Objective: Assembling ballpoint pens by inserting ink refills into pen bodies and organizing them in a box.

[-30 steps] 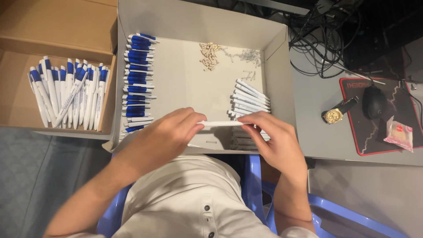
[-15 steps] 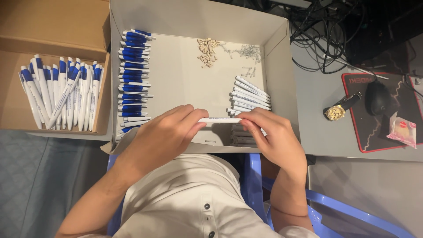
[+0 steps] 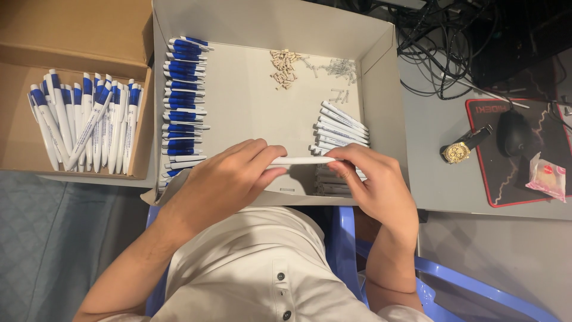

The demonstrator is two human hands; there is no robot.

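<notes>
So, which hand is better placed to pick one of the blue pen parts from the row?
Probably the left hand. It lies just beside the row of blue pen parts, while the right hand is across the box by the white barrels. Both hands hold one white barrel.

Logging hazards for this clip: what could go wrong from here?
The white pen barrel, held between left hand and right hand, sits just above the stacked white barrels; a slip could scatter them. The small springs and beige bits lie loose, so a nudge to the grey tray might mix them.
</notes>
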